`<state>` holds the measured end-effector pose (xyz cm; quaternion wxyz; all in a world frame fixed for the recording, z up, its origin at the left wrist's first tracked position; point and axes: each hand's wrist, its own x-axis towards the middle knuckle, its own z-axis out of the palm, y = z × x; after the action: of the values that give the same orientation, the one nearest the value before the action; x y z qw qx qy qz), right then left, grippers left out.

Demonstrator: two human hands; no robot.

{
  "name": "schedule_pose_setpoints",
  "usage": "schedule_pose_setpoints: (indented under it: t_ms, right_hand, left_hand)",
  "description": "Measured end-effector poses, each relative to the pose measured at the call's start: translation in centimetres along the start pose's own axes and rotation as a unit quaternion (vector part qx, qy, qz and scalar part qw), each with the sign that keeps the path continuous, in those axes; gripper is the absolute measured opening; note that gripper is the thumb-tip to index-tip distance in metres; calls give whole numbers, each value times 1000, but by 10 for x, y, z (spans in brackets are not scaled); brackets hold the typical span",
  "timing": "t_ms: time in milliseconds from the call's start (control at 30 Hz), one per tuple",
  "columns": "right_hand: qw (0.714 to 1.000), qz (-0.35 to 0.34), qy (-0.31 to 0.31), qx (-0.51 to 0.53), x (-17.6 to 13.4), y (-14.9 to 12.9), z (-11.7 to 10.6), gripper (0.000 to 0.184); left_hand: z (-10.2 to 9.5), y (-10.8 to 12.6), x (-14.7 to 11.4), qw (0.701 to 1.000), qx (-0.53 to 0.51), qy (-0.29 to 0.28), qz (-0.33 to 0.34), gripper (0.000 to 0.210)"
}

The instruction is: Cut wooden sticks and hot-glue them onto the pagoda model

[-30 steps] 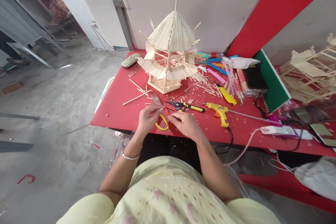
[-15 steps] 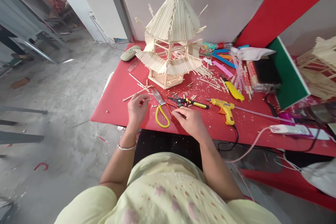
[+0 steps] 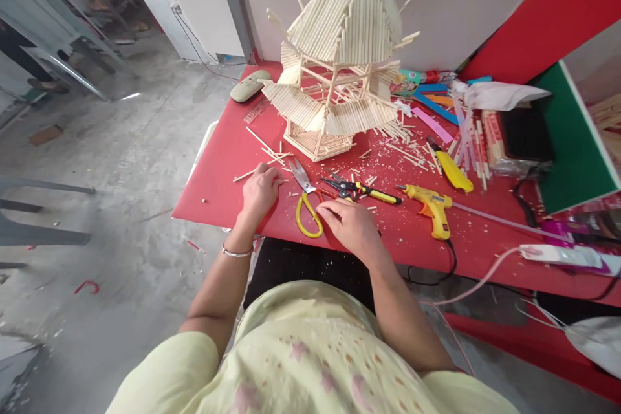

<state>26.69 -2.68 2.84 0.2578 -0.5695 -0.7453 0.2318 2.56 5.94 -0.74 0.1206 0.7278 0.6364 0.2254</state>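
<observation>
My left hand (image 3: 261, 193) is at the table's front left, its fingers drawn together and pointing down beside thin wooden sticks (image 3: 259, 142). A short stick end shows by its fingertips; whether they grip it I cannot tell. My right hand (image 3: 353, 228) rests low over the front edge, thumb and fingers closed together. What they hold, if anything, is hidden. Between both hands lie scissors (image 3: 306, 210) with a yellow loop handle, their blades apart. Just beyond the right hand are pliers (image 3: 339, 185) and a black-and-yellow cutter (image 3: 381, 195). A pagoda-like stick model (image 3: 334, 77) stands behind.
Right of the hands lie a yellow glue gun (image 3: 431, 206) and a yellow-handled knife (image 3: 453, 171). Stick offcuts, coloured strips (image 3: 434, 124) and a green board (image 3: 579, 142) fill the right side. A computer mouse (image 3: 248, 87) sits at back left. A white power strip (image 3: 557, 257) is at the right edge.
My left hand has reached slightly forward toward the sticks, fingers turned further down. My right hand stays near the scissors. The view has shifted, so the model looks nearer.
</observation>
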Motion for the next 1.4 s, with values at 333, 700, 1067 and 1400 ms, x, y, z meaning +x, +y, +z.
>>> schedule_pose_setpoints:
  t_ms: [333,700,1067,1400]
  right_hand:
    - [983,-7,93,160,16,-11,0,37]
    - [851,108,165,488,28,-18,-6,28]
    - [889,57,139,432,26,-15,-9,31]
    - [972,98,153,150,107,80,-41,47]
  left_hand:
    - [-24,52,-24,879,-469,-40,-71,16]
    - [-23,94,-35,725,-677,-51,-115,30]
    - [-12,105,-38,853,-514,75,-52,20]
    - [23,88,0,866,-497,29,-46,25]
